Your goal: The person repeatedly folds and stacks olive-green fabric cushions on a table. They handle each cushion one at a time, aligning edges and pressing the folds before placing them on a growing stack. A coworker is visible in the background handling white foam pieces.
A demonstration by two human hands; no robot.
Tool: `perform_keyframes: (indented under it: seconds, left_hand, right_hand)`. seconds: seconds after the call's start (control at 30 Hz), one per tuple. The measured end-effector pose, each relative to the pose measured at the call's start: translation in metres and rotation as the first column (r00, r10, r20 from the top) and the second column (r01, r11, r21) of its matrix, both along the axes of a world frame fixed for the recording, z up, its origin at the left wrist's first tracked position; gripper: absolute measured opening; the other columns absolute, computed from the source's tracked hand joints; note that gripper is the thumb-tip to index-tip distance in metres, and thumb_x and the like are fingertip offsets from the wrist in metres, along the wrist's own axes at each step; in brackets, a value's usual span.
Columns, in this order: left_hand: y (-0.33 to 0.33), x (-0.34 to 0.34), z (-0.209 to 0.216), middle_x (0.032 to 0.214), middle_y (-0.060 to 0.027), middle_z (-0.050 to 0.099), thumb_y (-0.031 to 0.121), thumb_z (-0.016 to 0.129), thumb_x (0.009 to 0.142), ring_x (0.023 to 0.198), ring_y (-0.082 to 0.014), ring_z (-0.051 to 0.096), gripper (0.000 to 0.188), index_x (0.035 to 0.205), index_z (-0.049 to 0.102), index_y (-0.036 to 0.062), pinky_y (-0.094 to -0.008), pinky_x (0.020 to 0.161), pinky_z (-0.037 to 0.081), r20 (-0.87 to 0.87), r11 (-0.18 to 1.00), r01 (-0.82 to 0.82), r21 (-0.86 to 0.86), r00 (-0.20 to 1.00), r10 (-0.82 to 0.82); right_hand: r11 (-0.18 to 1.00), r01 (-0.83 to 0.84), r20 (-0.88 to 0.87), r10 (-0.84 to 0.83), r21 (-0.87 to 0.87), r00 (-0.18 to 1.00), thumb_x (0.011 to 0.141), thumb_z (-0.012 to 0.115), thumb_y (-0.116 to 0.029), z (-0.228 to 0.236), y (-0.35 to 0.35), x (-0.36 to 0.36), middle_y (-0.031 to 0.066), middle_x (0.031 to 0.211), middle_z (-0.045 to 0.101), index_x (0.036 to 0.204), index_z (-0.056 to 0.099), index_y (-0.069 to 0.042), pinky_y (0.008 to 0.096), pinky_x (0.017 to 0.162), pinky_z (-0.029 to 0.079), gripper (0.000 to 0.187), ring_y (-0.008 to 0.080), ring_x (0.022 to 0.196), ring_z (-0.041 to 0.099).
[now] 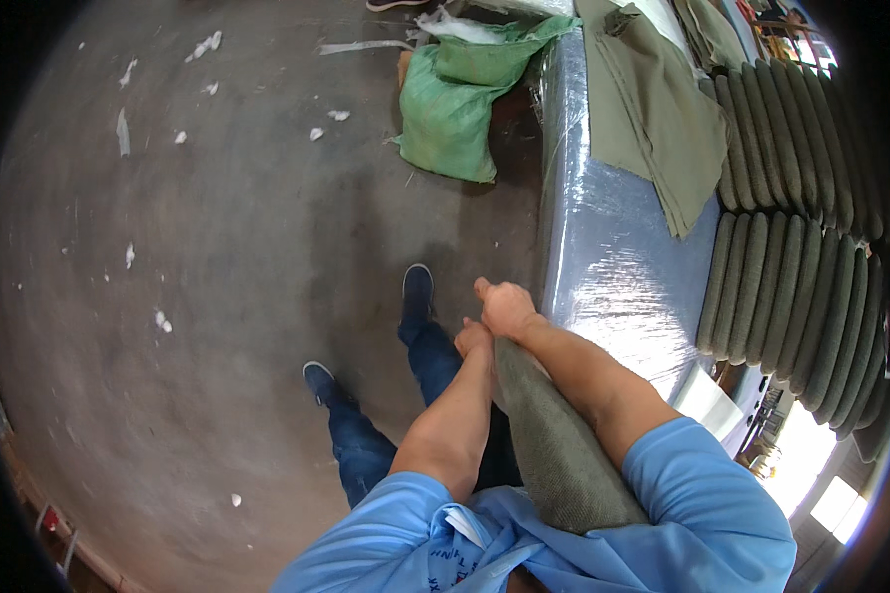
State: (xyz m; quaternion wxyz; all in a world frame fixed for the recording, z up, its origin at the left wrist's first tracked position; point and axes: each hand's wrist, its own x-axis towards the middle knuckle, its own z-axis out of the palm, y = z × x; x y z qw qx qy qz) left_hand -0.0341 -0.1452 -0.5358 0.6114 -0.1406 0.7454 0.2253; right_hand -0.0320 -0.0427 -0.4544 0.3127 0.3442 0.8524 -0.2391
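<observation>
A grey-green fabric cushion stands on edge between my forearms, its near end resting against my blue shirt. At its far, narrow end my left hand is closed, with the fingers mostly turned out of sight. Just beyond and to the right, my right hand is closed too, its wrist over the cushion's tip and its thumb pointing out. Both hands appear to grip the cushion's far end; the exact hold is hidden beneath them.
To my right stands a table wrapped in shiny plastic, with olive fabric pieces on it. Beyond it are stacked grey-green cushions. A green woven sack sits on the floor by the table. White fluff scraps dot the floor.
</observation>
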Motion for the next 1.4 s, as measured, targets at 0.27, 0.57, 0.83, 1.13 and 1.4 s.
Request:
perform_keyframes:
  seconds: [0.27,0.57,0.83,1.13,1.4]
  left_hand:
    - [-0.035,-0.005,0.059,0.155,-0.0167,0.053,0.063,0.047,0.107,0.143,-0.0294,0.047,0.074,0.143,0.061,-0.0002,-0.0411,0.115,0.039,0.354,0.588,-0.809,-0.017,0.545,0.76]
    - [-0.023,0.012,0.067,0.133,-0.0155,0.065,0.046,0.055,0.108,0.117,-0.03,0.066,0.058,0.141,0.056,-0.0011,-0.0448,0.097,0.054,0.36,0.579,-0.784,0.222,0.618,0.699]
    - [-0.005,0.001,0.051,0.127,-0.0214,0.072,0.034,0.047,0.11,0.117,-0.0303,0.07,0.048,0.122,0.074,-0.0047,-0.0412,0.096,0.055,0.157,0.809,-0.587,0.03,0.802,0.576]
    - [-0.013,0.014,0.0,0.097,-0.0133,0.081,0.044,0.053,0.105,0.098,-0.0299,0.077,0.047,0.094,0.082,0.0088,-0.041,0.084,0.06,-0.385,0.988,0.152,0.031,0.914,-0.128]
    - [-0.002,0.001,0.005,0.104,-0.0142,0.079,0.052,0.055,0.105,0.103,-0.027,0.075,0.057,0.099,0.079,0.0008,-0.0402,0.088,0.057,-0.331,0.968,0.246,0.052,0.919,-0.216]
  right_hand:
    - [0.977,0.206,-0.068,-0.21,-0.057,0.975,0.104,0.058,-0.039,0.016,0.002,0.004,0.0234,0.104,0.076,0.119,0.068,-0.007,0.0538,0.095,0.055,0.036,0.0449,0.107,0.071]
    - [0.99,0.131,0.091,-0.126,-0.058,0.988,0.102,0.055,-0.058,0.049,-0.006,-0.01,0.0234,0.11,0.076,0.113,0.073,-0.003,0.0511,0.097,0.054,0.059,0.0426,0.109,0.071]
    - [0.999,0.047,-0.124,-0.048,-0.012,0.991,0.091,0.071,-0.024,0.031,-0.006,0.005,0.0217,0.099,0.076,0.118,0.067,-0.009,0.0524,0.089,0.056,0.031,0.042,0.1,0.073]
    - [0.999,-0.019,-0.144,0.012,-0.049,0.989,0.084,0.079,-0.023,0.03,0.003,-0.002,0.0237,0.096,0.075,0.115,0.058,-0.007,0.0535,0.086,0.058,0.041,0.0438,0.097,0.074]
    - [1.0,-0.007,-0.162,0.004,-0.02,0.987,0.084,0.077,-0.026,0.029,0.004,0.005,0.0244,0.092,0.074,0.116,0.057,-0.009,0.0549,0.087,0.057,0.042,0.0448,0.096,0.073]
